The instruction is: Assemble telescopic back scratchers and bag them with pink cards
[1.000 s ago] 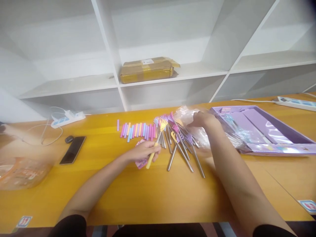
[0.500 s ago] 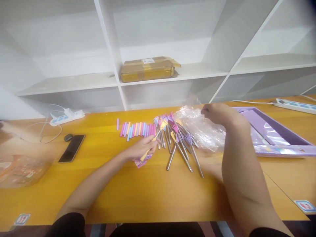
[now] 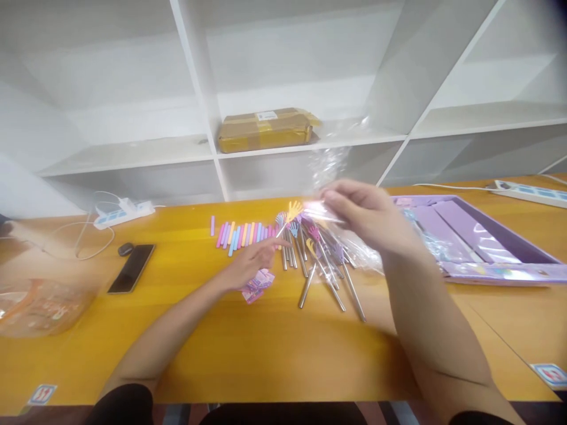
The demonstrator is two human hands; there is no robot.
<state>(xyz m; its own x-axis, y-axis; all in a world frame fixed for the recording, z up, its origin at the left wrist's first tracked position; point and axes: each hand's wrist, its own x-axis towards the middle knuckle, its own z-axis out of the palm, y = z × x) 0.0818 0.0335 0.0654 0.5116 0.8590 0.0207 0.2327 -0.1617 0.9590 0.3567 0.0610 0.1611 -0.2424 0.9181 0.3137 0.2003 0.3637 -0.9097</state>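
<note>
My left hand is closed around a back scratcher with a yellow hand-shaped head that points up and away. Pinched in my right hand is a thin clear plastic bag, lifted and blurred beside the yellow head. Below the bag lies a loose pile of back scratchers with metal rods and pink, purple, blue and yellow heads. To their left, several pastel tubes form a row. Small pink-purple cards lie beneath my left hand. More clear plastic rests beside the pile.
On the right stands a shallow purple tray box with plastic inside. A black phone, an earbud case and a power strip lie left. A taped parcel sits on the white shelf. An orange-printed bag is at far left.
My right hand has moved left from the plastic heap, raising a clear bag toward the yellow head. My left hand still holds the back scratcher, nearly in the same place.
</note>
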